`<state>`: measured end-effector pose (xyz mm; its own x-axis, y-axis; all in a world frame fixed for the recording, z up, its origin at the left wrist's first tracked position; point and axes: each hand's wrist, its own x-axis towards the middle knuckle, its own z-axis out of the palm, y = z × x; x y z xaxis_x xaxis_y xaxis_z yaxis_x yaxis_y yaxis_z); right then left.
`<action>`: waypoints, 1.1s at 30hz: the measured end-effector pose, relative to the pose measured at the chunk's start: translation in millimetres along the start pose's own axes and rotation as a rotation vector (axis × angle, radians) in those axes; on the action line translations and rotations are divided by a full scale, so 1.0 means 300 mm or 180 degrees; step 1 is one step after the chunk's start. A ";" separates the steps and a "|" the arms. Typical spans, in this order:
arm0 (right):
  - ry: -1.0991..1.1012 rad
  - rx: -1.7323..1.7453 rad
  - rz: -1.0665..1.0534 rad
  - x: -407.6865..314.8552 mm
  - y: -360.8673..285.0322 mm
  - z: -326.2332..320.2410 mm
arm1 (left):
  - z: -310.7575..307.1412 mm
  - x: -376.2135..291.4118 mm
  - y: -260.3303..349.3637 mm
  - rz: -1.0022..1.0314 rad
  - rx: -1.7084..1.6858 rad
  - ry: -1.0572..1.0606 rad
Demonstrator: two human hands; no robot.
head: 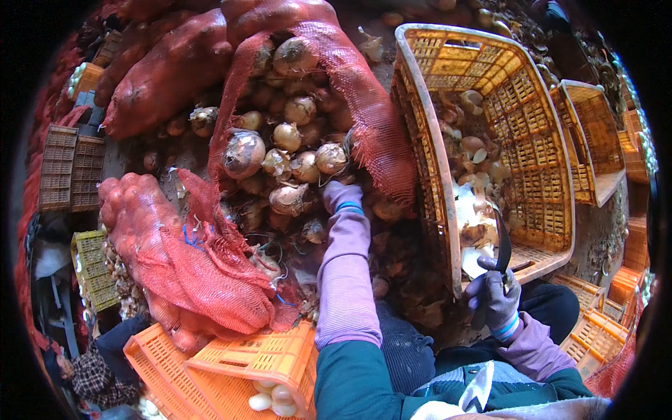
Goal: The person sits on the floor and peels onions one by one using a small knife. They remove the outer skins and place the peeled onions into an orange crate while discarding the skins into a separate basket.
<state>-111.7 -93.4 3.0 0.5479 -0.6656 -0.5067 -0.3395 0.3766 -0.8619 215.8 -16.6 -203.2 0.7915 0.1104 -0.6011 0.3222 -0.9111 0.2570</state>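
My gloved left hand (342,197) reaches to the near edge of a heap of unpeeled onions (287,136), which spills from an opened red mesh sack (367,115). Its fingertips are hard to make out, so whether it grips an onion does not show. At the right, my gloved right hand (494,291) is closed around a knife, whose dark curved blade (504,241) points up. The hand is at the near end of a large yellow plastic crate (451,210). Peeled white onions (472,260) and loose skins lie inside that crate.
A full red mesh sack (205,283) rests at the left on orange crates (262,362), one with peeled onions (273,396) inside. More full sacks (168,79) lie at the far left. Another crate (598,142) stands at the right. A person in checked clothing (100,375) is at the lower left.
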 end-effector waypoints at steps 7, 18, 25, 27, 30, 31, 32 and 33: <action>0.0193 0.0108 0.0255 -0.011 -0.025 0.005 | -0.048 -0.284 -0.141 0.1837 -0.2463 -0.0254; -0.1549 0.2302 0.0731 -0.075 -0.098 0.035 | -0.428 -1.001 -0.085 0.4782 -0.0852 -0.1027; -0.0718 0.0588 -0.0345 -0.092 -0.017 -0.070 | -0.263 -1.150 -0.194 0.3836 -0.0641 -0.0263; -0.0735 0.0028 -0.0318 -0.067 0.049 -0.082 | -0.151 -1.094 -0.237 0.3850 -0.0119 0.0223; -0.0860 0.0749 0.0403 -0.086 0.051 -0.102 | -0.145 -1.110 -0.245 0.3158 -0.0378 0.0103; -0.0883 0.0825 0.0365 -0.097 0.050 -0.110 | -0.145 -1.108 -0.252 0.3080 -0.0335 0.0085; -0.0906 0.0900 0.0328 -0.110 0.045 -0.120 | -0.148 -1.105 -0.256 0.3001 -0.0293 0.0068; -0.0933 0.0966 0.0300 -0.127 0.039 -0.129 | -0.154 -1.107 -0.263 0.2910 -0.0256 0.0049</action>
<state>-166.0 -88.7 13.0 0.7342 -0.4245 -0.5299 -0.1823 0.6285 -0.7561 -48.6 37.1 11.1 0.7627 -0.6340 -0.1279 -0.3981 -0.6160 0.6797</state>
